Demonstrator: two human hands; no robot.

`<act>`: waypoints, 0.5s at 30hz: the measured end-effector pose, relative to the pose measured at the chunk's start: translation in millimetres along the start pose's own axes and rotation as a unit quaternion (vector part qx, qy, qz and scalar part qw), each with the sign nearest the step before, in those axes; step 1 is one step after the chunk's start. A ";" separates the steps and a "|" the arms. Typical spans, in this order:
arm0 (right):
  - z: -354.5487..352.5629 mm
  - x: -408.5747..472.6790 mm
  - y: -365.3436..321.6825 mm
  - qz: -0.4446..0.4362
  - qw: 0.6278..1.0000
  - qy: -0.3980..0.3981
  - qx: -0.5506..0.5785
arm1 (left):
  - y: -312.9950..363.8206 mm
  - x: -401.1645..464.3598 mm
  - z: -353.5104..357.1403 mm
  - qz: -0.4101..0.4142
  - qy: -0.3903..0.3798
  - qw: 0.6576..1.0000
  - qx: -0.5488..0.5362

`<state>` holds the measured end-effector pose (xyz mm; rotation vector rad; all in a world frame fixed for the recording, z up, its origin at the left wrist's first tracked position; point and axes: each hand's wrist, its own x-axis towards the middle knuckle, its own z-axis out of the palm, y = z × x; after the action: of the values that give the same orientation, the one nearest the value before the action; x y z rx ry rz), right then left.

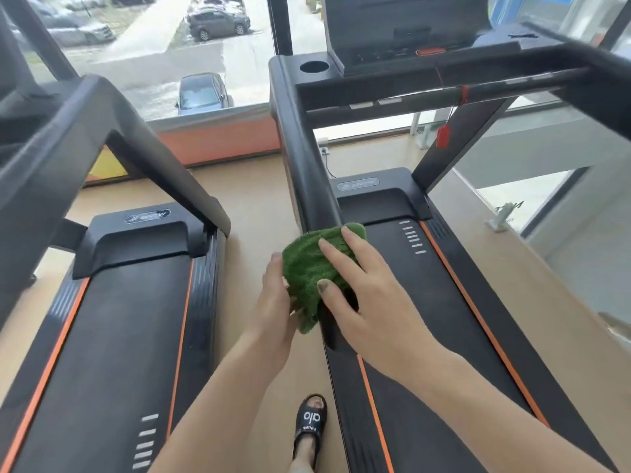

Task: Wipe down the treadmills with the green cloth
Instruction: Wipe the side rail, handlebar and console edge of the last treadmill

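**Green cloth wrapped over the handrail end**

Your two bare forearms come up from the bottom edge, angled toward each other and meeting at the tip of the right-hand treadmill's (444,302) left handrail (307,158). Below them, on the tan floor (259,206) between the two machines, your foot sits in a black slide sandal (310,425) with white lettering.

Your right hand (368,295) lies palm-down over the green cloth (307,264), fingers spread and nearly straight, reaching forward across the top of the fabric, while the thumb angles in against its near side. Your left hand (273,302) comes in from the left with its back toward you, fingers curled round the cloth's left edge and lower folds (the fingertips themselves are hidden behind the fabric). The cloth is bunched and draped over the rounded end of the handrail, one corner hanging down between your hands.

That handrail rises forward to the console (403,32), where a round cup holder (314,67) sits at the left, and a red safety clip (443,136) dangles on a cord from the crossbar. A second treadmill (112,319) stands to your left, well apart from the cloth, with orange stripes along its belt. Parked cars (205,93) show through the window (170,46) ahead.
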<state>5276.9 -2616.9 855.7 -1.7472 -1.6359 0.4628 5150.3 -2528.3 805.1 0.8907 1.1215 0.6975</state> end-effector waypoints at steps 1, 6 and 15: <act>-4.5 3.2 3.1 0.031 0.995 0.029 0.087 | 8.6 -1.3 9.3 0.002 -0.031 0.999 0.012; -6.8 40.7 26.0 0.249 0.902 0.059 0.347 | 45.5 38.6 37.0 0.037 0.012 0.993 0.113; 17.5 47.0 94.6 0.447 0.726 -0.020 0.522 | 66.5 51.9 46.3 0.101 0.067 0.977 0.174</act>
<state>5340.4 -2564.2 787.5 -1.4132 -0.1685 1.5069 5207.5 -2463.8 847.7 1.2846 1.3099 0.7488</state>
